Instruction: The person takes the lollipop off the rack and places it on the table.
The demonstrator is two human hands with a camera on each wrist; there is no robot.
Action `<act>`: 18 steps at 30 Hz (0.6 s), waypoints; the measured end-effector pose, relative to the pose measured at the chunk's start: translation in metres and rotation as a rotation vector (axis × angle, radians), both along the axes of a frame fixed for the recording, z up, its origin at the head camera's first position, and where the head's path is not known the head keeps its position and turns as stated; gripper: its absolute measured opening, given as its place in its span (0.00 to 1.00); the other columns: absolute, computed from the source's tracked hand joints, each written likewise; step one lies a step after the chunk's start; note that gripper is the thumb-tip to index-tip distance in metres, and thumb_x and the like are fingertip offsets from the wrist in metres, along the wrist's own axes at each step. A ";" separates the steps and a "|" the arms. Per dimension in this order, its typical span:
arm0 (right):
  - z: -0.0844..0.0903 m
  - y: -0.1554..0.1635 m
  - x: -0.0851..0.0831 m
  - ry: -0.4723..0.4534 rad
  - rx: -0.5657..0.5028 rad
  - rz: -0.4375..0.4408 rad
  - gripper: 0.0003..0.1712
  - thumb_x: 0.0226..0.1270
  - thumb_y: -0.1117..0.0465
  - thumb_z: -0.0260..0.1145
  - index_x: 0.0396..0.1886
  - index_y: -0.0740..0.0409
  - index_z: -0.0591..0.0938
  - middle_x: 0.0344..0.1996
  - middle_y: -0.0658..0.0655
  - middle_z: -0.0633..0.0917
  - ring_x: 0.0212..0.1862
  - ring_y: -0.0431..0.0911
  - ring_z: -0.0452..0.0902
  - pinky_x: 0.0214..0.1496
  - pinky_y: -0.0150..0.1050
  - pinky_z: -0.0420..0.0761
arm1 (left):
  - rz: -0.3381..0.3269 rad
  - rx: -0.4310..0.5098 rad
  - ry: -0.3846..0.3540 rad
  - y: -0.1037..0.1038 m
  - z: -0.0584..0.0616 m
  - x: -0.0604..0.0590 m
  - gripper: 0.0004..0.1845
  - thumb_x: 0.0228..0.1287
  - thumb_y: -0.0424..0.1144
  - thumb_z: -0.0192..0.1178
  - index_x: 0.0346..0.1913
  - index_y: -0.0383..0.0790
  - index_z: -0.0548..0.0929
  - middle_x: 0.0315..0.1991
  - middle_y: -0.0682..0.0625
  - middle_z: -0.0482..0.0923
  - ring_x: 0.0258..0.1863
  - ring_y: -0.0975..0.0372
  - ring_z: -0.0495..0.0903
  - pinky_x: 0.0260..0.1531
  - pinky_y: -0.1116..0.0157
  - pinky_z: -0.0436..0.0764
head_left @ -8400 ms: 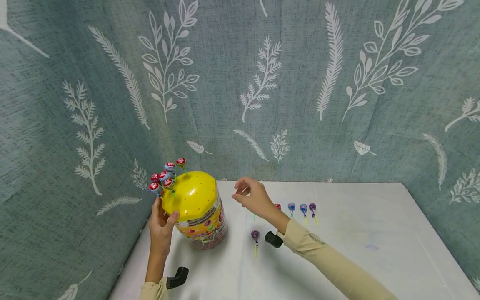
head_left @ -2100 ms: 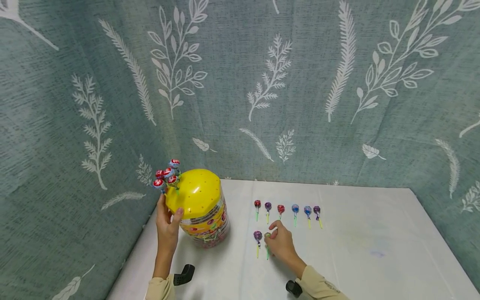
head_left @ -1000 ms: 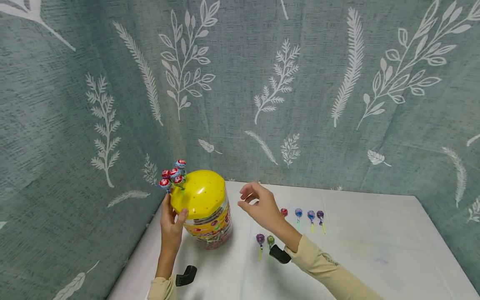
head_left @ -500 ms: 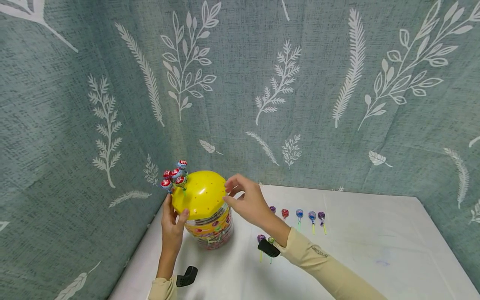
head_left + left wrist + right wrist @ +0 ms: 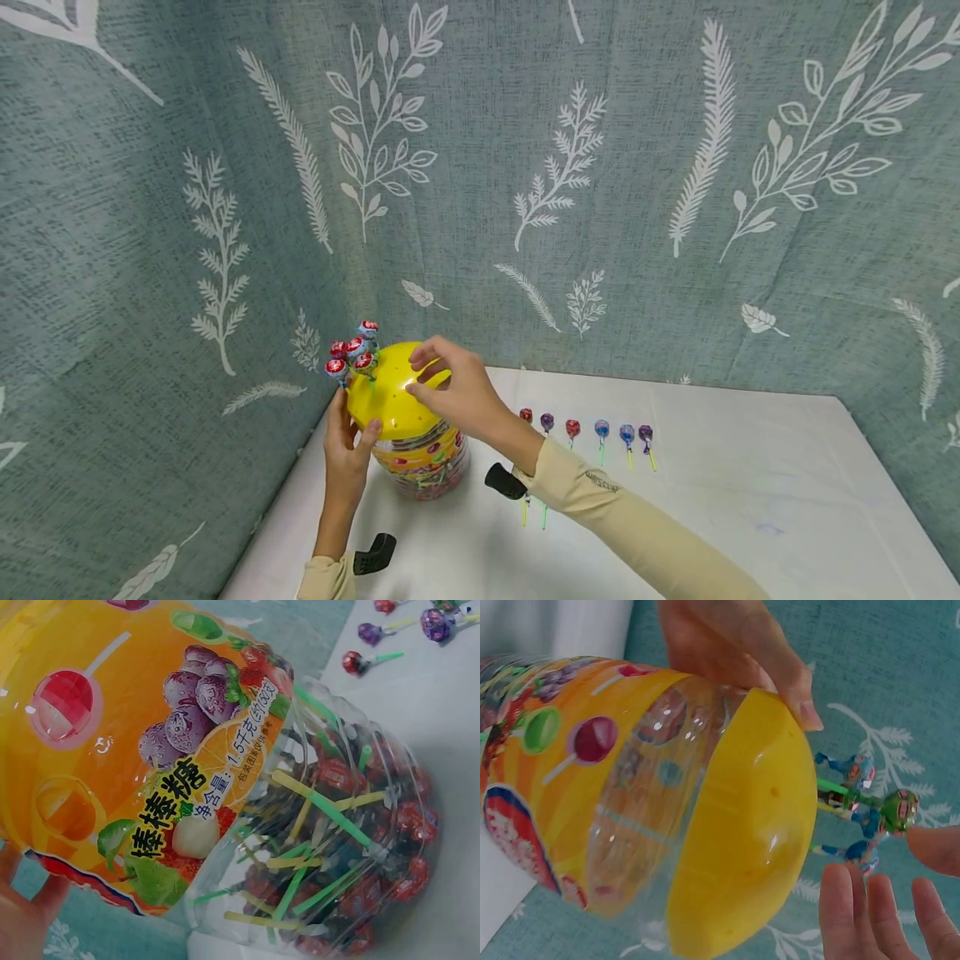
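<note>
Right grip [image 5: 467,393] has moved leftward, parted and empty, near five lollipops [image 5: 365,362] atop one jar [image 5: 420,455] the left grip [image 5: 348,465] clasps.

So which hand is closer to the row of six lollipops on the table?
Right: the right hand is over the yellow lid, left of the row; the left hand grips the left side of the lollipop jar, farther away.

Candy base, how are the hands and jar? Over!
Left hand grips jar. Right hand empty, over yellow lid. Lollipops stand in lid ahead; nothing seen blocking.
</note>
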State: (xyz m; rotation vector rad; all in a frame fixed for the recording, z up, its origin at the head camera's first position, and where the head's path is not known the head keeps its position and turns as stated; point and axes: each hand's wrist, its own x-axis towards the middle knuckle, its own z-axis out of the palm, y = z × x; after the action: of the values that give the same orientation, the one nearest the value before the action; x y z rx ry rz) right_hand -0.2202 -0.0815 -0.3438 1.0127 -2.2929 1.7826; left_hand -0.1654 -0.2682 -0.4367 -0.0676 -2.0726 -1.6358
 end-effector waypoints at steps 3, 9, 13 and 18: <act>0.002 -0.009 -0.002 0.020 0.002 0.009 0.16 0.58 0.67 0.68 0.47 0.60 0.77 0.42 0.58 0.81 0.41 0.49 0.80 0.40 0.33 0.80 | -0.004 0.011 -0.007 0.001 0.000 -0.001 0.36 0.64 0.30 0.53 0.73 0.34 0.50 0.71 0.45 0.54 0.66 0.58 0.61 0.59 0.76 0.63; 0.000 -0.029 -0.008 0.056 -0.012 0.007 0.19 0.57 0.68 0.69 0.48 0.60 0.77 0.42 0.57 0.81 0.41 0.48 0.80 0.40 0.30 0.79 | -0.020 0.030 0.002 -0.004 -0.008 -0.006 0.37 0.64 0.28 0.53 0.73 0.36 0.51 0.71 0.45 0.54 0.65 0.59 0.61 0.58 0.76 0.64; -0.004 -0.040 -0.011 0.048 -0.032 0.000 0.20 0.56 0.69 0.69 0.49 0.59 0.76 0.41 0.57 0.81 0.40 0.47 0.80 0.41 0.30 0.79 | -0.019 0.029 0.002 -0.011 -0.022 -0.013 0.38 0.63 0.29 0.55 0.74 0.41 0.52 0.71 0.50 0.55 0.66 0.60 0.61 0.58 0.76 0.64; -0.008 -0.051 -0.011 0.067 -0.038 0.038 0.20 0.57 0.71 0.67 0.49 0.58 0.74 0.39 0.56 0.81 0.38 0.42 0.81 0.39 0.28 0.79 | -0.011 0.035 0.021 -0.016 -0.030 -0.015 0.38 0.63 0.30 0.55 0.74 0.44 0.52 0.70 0.52 0.56 0.65 0.62 0.62 0.58 0.76 0.64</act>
State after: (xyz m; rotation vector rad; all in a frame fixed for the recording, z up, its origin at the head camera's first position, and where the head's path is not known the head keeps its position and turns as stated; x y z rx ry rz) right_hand -0.2307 -0.1329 -0.3523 1.0990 -2.2074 1.7706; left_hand -0.1800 -0.2839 -0.4665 -0.0845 -2.0307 -1.6705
